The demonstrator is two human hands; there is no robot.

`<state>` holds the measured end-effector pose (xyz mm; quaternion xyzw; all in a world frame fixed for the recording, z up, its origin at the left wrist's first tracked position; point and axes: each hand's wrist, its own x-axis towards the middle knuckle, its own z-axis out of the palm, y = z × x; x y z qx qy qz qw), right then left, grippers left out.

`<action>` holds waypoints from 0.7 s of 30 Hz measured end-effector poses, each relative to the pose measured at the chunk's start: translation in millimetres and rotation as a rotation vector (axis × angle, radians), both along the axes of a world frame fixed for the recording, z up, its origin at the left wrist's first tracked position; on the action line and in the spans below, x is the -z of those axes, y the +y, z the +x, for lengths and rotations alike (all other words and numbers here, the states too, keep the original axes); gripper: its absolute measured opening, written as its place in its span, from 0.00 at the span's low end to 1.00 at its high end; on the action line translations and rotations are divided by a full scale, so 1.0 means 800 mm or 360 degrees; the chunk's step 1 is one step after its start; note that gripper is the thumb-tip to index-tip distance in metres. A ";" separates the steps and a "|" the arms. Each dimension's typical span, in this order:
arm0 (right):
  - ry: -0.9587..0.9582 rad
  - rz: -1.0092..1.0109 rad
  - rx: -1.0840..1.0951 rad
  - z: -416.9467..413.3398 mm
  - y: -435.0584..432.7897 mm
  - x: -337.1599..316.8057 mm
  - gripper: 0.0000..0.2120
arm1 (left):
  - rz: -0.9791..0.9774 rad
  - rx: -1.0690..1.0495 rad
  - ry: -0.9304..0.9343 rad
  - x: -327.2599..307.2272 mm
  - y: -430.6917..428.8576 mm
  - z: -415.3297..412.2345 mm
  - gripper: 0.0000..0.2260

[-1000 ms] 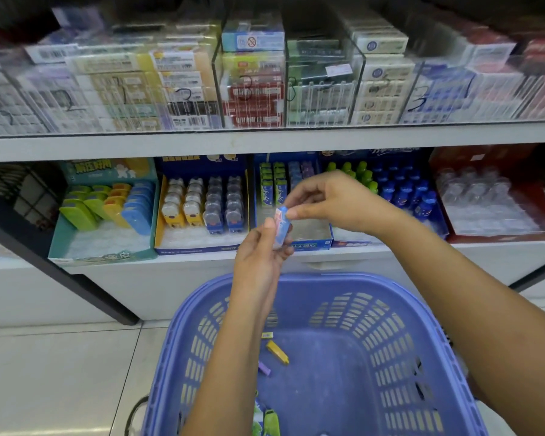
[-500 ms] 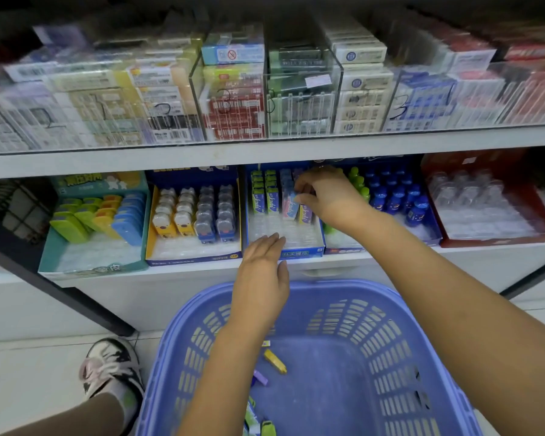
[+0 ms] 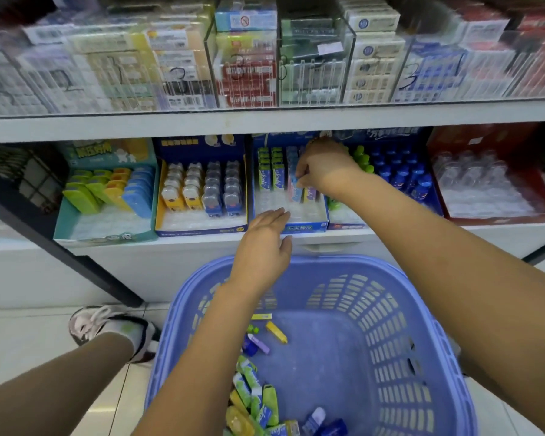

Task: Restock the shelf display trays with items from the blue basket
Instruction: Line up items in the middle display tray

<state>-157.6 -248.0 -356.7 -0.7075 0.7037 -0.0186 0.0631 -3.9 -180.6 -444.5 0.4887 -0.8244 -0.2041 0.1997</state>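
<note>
Pale-blue and pink, the pack [image 3: 294, 191] is standing upright in the middle tray [image 3: 299, 228]. My right hand [image 3: 324, 166] is pinching its top edge between curled fingertips. A purple pack [image 3: 309, 194] is standing just beside it on the right, and two rows of green packs [image 3: 271, 177] are standing to its left.

My left hand [image 3: 261, 247] is hovering with its fingers spread and relaxed, gripping nothing. It is hanging over the tray's front lip and the far rim of the basket [image 3: 422, 294].

I'm seeing the basket sitting on the floor below the shelf [image 3: 170, 124]. On its bottom I'm counting one yellow pack [image 3: 276, 332] and one lilac pack [image 3: 258, 343] lying apart. A heap [image 3: 252, 391] of green, yellow and blue packs is crowding the near edge, too jumbled to count.

Five trays are lining the shelf. From the left:
- A teal tray [image 3: 76, 228] is holding green, yellow and blue cases.
- A navy tray [image 3: 199, 231] is holding four rows of dispensers, two yellow and two blue.
- The middle tray is holding the packs.
- A bottle tray [image 3: 346, 226] is holding green-capped and blue-capped bottles.
- A red tray [image 3: 501, 218] is holding clear bottles, too blurred to count.
</note>
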 end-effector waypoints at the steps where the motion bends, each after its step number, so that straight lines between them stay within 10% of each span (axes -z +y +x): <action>1: 0.0028 -0.0024 0.0000 0.002 0.002 0.001 0.12 | 0.0030 0.0009 0.0048 -0.004 0.002 0.001 0.21; 6: -0.0531 -0.0410 -0.0070 0.017 0.080 0.039 0.07 | -0.0059 -0.0158 0.0484 0.012 0.040 0.028 0.13; 9: -0.0713 0.0144 -0.0142 0.037 0.142 0.112 0.07 | 0.0163 -0.0460 0.0464 0.057 0.067 0.049 0.11; 16: -0.0662 0.1185 -0.0063 0.096 0.208 0.284 0.14 | 0.1260 -0.0262 -0.0936 0.176 0.116 0.089 0.14; 21: -0.0765 0.1334 0.0074 0.139 0.214 0.343 0.15 | 0.1324 -0.0260 -0.1005 0.213 0.127 0.095 0.12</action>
